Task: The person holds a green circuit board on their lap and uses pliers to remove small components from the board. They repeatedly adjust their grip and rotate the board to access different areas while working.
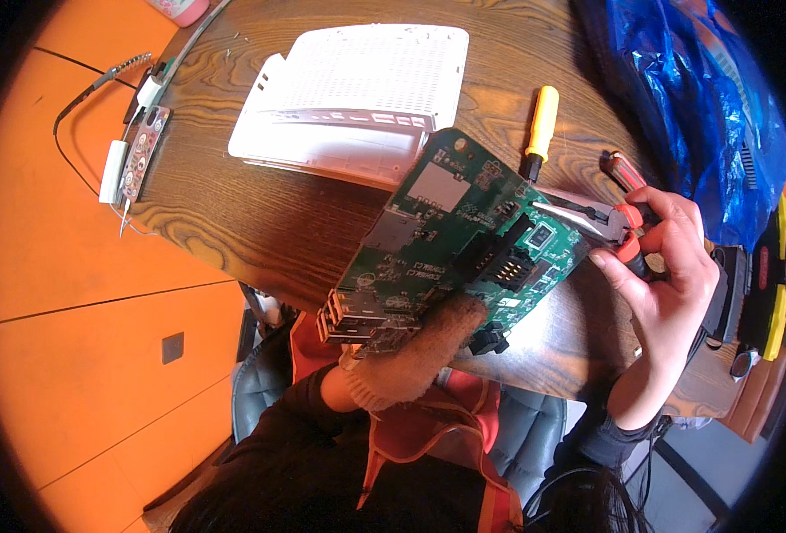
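Note:
A green circuit board [446, 240] is tilted up over the table's near edge, with metal ports along its lower left corner and black connectors on its face. My left hand [424, 355], in a brown knitted glove, is closed on the board's lower part; its fingertips are partly hidden. My right hand [673, 258], bare, grips needle-nose pliers [626, 233] by their red and black handles. The plier jaws reach left to the board's upper right edge, beside small parts there. Whether the tips pinch anything, I cannot make out.
Behind the board lies a white vented plastic casing [357, 89] on the wooden table [259, 231]. A yellow-handled screwdriver [543, 124] and a red-handled tool [624, 169] lie beyond the pliers. A blue plastic bag [686, 98] covers the far right. At the left edge sits a patterned phone [146, 153] with cables.

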{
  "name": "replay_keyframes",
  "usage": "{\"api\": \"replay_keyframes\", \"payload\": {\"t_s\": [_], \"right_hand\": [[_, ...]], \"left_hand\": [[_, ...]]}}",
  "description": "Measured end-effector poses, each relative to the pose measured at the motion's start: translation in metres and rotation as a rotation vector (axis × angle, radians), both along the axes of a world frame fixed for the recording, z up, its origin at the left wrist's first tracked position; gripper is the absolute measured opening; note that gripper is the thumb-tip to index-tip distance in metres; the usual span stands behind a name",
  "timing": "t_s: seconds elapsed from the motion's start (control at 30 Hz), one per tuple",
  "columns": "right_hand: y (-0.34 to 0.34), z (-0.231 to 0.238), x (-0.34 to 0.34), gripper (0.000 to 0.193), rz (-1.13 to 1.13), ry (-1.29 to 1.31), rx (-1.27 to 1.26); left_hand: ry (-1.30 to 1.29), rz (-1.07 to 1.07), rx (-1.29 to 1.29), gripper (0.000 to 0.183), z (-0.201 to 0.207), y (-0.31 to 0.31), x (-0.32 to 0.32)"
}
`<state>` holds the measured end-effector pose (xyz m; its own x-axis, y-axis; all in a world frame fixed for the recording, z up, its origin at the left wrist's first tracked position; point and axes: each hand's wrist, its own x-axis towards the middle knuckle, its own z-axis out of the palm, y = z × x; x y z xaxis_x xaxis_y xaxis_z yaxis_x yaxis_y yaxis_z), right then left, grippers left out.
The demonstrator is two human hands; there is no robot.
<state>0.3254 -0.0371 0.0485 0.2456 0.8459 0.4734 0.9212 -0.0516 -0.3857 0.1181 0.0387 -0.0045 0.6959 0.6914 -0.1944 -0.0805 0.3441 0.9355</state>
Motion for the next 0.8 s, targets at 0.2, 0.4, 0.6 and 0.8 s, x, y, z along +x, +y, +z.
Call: {"api": "replay_keyframes", "payload": {"t_s": [0.2,0.4,0.6,0.8], "right_hand": [[-0.001,-0.001,0.0,0.034,0.044,0.07,-0.019],[0.003,-0.007,0.002,0.028,0.065,0.298,0.05],[-0.003,-0.004,0.004,0.015,0.08,0.506,0.071],[-0.002,-0.002,0.005,0.02,0.048,0.299,-0.085]], "left_hand": [[0.098,-0.073,0.139,0.032,-0.005,0.0,-0.004],[0.332,-0.152,0.897,0.034,-0.007,0.008,-0.016],[0.313,-0.064,0.981,0.033,-0.007,0.014,-0.019],[-0.04,0.114,-0.136,0.027,0.001,0.005,-0.007]]}}
